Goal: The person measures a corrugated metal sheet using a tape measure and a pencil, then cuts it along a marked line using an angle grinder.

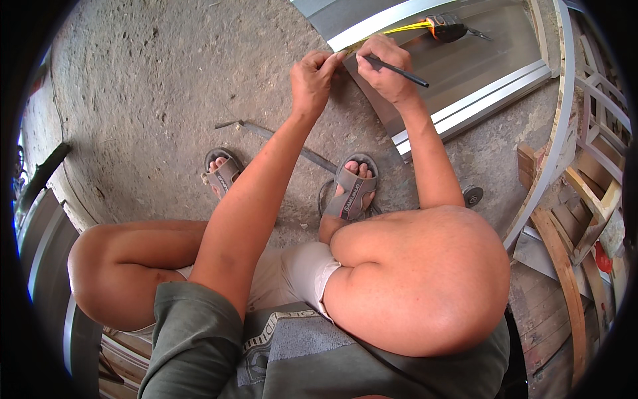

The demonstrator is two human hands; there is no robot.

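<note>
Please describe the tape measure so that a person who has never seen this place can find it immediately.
At the upper right, find the large grey panel edged with silver rails. Near its top, beyond the right hand, lies the tape measure. Its rounded black and orange case, with a yellow blade extending left, sets it apart from the slim black tool in that hand.
</note>
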